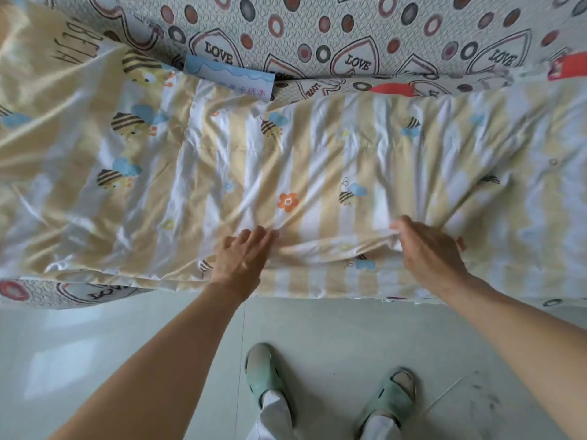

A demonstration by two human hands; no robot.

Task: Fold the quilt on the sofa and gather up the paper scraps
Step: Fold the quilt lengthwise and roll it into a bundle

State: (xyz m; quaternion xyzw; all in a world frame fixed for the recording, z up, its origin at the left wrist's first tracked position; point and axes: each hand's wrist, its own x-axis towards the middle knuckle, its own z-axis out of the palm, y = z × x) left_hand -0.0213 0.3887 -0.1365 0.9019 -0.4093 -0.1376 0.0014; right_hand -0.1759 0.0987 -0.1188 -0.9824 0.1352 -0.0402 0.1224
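A yellow-and-white striped quilt (317, 160) printed with bees and flowers lies spread across the sofa seat (79, 292). My left hand (243, 257) rests flat on the quilt near its front edge, fingers apart. My right hand (427, 249) pinches a bunched fold of the quilt, which wrinkles toward it. A blue paper pad (228, 76) with pink writing lies at the back of the seat, partly on the quilt. Red paper scraps lie at the back: one in the middle (392, 89), another (567, 67) at the far right.
The sofa backrest (317, 33) carries a cover with circles and "LOVE" hearts. Pale tiled floor (127, 360) runs below the sofa's front edge. My feet in green slippers (263, 373) stand close to the sofa.
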